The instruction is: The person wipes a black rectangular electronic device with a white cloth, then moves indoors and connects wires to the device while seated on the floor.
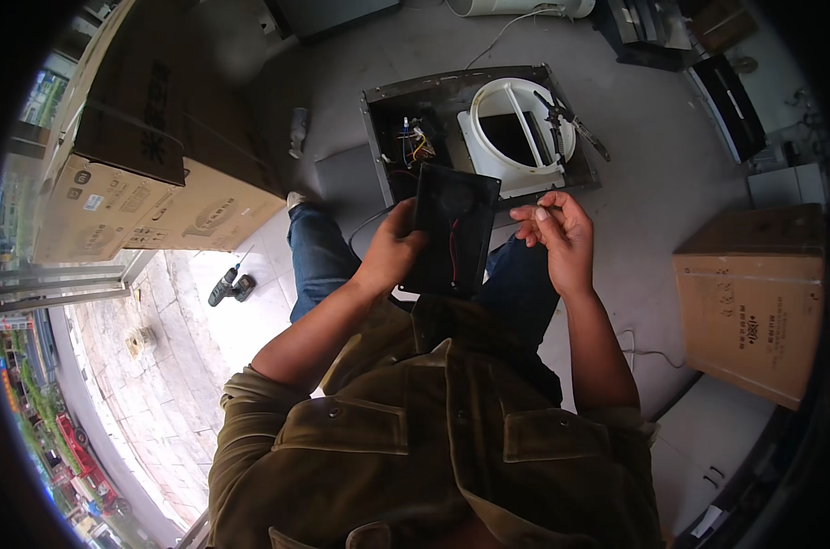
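My left hand [392, 247] grips the left edge of a black rectangular plastic housing [438, 240], held tilted above my lap. Its hollow inner side faces me, with a round part near the top and a thin red wire running down it. Just right of the housing is my right hand [561, 238], apart from it, thumb and fingertips drawn together; whatever they pinch, if anything, is too small to name. Beyond both hands lies an open dark metal appliance casing [374, 128] with coloured wires [419, 142] and a white round duct collar [477, 128]. Black-handled pliers [558, 119] rest on the collar.
A cordless drill [232, 285] lies on the floor at left, below large cardboard boxes [95, 201]. Another cardboard box [754, 302] stands at right, near a pale cable [657, 355]. A small bottle-like object [299, 130] lies left of the casing. A white cylinder [520, 7] is at the far edge.
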The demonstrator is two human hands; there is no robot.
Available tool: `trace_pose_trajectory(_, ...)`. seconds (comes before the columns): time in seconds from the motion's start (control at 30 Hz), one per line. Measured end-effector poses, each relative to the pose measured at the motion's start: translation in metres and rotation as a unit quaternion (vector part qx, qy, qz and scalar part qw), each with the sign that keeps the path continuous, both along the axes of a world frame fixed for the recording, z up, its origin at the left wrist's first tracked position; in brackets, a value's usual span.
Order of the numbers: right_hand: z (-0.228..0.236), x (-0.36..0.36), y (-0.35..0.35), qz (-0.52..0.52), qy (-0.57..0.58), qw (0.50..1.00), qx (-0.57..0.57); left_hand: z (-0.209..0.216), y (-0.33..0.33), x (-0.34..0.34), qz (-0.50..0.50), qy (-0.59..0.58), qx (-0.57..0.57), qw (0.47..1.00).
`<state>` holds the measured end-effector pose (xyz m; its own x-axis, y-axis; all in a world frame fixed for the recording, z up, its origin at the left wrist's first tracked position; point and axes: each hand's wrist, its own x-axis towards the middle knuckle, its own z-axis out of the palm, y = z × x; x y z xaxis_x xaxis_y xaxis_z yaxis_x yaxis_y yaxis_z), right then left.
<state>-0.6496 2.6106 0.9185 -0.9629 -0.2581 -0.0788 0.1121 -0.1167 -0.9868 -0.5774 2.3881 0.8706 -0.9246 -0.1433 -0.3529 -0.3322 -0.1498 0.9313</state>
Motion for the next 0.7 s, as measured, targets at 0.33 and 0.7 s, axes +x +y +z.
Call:
trace_pose_trajectory(0.33,0.008,-0.022,0.003,0.147,-0.088,0.980,-0.106,-0.005,-0.003,0.002,0.006,-0.010,0.002,1.000)
trace_pose_trajectory(0.7,0.023,-0.022,-0.029,0.099,0.393,0.822,0.399,-0.001,0.001,0.004,0.009,0.012,-0.013,1.000)
